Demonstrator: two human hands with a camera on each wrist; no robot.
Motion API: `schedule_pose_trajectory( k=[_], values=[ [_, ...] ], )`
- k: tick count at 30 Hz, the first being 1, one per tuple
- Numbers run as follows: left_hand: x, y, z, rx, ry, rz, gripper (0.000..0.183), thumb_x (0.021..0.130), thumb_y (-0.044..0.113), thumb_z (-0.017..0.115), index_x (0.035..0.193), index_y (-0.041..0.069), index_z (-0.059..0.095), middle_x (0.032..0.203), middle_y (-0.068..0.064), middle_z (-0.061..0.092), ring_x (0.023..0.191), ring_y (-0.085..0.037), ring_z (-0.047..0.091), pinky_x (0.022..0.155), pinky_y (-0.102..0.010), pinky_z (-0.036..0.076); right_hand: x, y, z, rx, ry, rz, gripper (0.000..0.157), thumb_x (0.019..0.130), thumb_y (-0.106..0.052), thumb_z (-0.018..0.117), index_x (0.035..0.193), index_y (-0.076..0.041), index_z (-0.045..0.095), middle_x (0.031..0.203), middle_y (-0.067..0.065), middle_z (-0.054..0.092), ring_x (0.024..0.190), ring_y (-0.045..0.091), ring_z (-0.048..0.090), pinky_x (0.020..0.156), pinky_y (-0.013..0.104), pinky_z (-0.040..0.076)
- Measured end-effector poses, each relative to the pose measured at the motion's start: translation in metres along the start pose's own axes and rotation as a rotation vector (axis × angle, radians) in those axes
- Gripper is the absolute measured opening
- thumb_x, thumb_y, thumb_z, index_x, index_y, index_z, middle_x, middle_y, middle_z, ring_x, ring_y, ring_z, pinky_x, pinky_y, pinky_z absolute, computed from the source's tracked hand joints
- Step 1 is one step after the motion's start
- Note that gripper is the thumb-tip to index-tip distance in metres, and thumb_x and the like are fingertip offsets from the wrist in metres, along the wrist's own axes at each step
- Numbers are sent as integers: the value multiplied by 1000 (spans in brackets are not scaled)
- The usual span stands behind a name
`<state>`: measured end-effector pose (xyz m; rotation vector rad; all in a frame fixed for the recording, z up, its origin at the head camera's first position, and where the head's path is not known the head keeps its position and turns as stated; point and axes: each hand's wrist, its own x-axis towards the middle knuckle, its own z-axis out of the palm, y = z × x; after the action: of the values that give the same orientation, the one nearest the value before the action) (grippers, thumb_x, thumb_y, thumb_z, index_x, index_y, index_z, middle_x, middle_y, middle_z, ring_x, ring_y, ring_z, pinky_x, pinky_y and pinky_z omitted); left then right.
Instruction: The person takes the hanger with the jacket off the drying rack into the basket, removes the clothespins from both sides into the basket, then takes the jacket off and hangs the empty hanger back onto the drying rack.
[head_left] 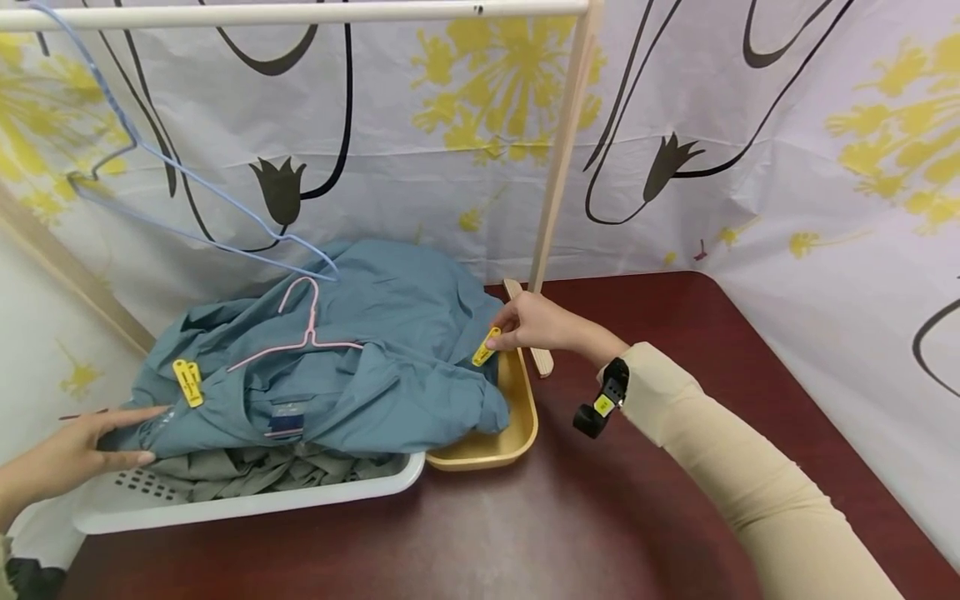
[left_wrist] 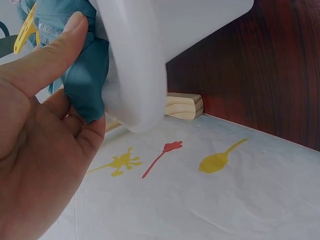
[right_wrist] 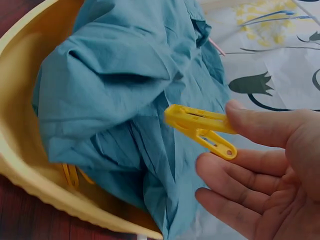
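A blue-green shirt (head_left: 405,308) lies spread over two baskets, with a pink hanger (head_left: 311,325) at its collar. My left hand (head_left: 71,454) grips the shirt's left part, thumb on top and fingers below, as the left wrist view shows. Close by, a yellow clothespin (head_left: 187,383) sits on the fabric. My right hand (head_left: 540,323) pinches another yellow clothespin (right_wrist: 197,120) between thumb and fingers, above the shirt's right side. In the right wrist view that clothespin points toward the shirt, and its two arms spread apart near the fingers.
Under the shirt stand a white basket (head_left: 247,507) with grey-green cloth (head_left: 277,475) and a yellow basket (head_left: 528,417) with more yellow clips (right_wrist: 71,175). A white rail (head_left: 300,12) on wooden posts (head_left: 566,150) crosses above; a blue hanger (head_left: 187,175) hangs from it. Patterned sheeting backs the dark table (head_left: 637,517).
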<state>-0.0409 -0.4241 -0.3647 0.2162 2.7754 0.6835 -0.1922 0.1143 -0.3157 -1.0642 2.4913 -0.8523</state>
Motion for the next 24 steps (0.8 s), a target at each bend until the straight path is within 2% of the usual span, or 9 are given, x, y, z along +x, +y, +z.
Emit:
schedule_pose_trajectory(
  k=[4, 10, 13, 16, 20, 23, 24],
  values=[
    [0, 1, 0, 3, -2, 4, 72, 77, 20, 72, 136, -3, 39, 124, -47, 29, 105, -64, 31, 79, -65, 39, -7, 2, -5, -11, -63, -4, 14, 85, -19, 67, 90, -6, 72, 70, 0, 66, 56, 10, 53, 53, 23, 43],
    [0, 4, -3, 6, -7, -4, 72, 79, 18, 70, 137, -4, 36, 123, -48, 27, 105, -65, 29, 80, -67, 37, -12, 5, -6, -15, -134, 26, 22, 84, -15, 68, 99, 1, 69, 76, 6, 68, 60, 7, 56, 55, 23, 45],
    [0, 3, -3, 14, -14, -19, 74, 78, 20, 71, 138, -4, 35, 124, -48, 27, 105, -65, 29, 80, -67, 36, -10, 6, -4, -26, -179, 23, 23, 84, -13, 68, 100, 4, 68, 65, 6, 61, 50, 7, 45, 49, 21, 38],
    [0, 2, -2, 17, -17, -20, 75, 78, 21, 71, 138, -6, 34, 124, -48, 26, 105, -65, 28, 80, -67, 36, -7, 8, 0, -42, -226, 8, 25, 82, -11, 69, 100, 7, 67, 64, 4, 58, 50, 5, 43, 49, 20, 37],
    [-1, 0, -1, 13, -12, -10, 75, 79, 21, 71, 138, -5, 34, 124, -48, 27, 106, -65, 29, 80, -68, 35, -2, 9, 7, -106, -302, -15, 15, 81, -11, 70, 77, 2, 67, 57, -5, 45, 48, 4, 35, 48, 18, 32],
    [-1, 0, 0, 7, -7, -1, 74, 79, 20, 70, 139, -3, 34, 124, -47, 27, 106, -65, 29, 80, -68, 35, 3, 9, 12, -167, -355, -5, 31, 82, -15, 71, 58, -8, 51, 50, -4, 24, 44, 7, 21, 46, 21, 21],
    [-1, 1, 0, 6, -6, 3, 74, 79, 19, 70, 139, -3, 34, 124, -47, 27, 106, -65, 29, 80, -68, 35, 5, 9, 13, -181, -368, 1, 36, 81, -16, 71, 56, -11, 47, 49, -5, 22, 43, 6, 20, 45, 21, 20]
  ],
)
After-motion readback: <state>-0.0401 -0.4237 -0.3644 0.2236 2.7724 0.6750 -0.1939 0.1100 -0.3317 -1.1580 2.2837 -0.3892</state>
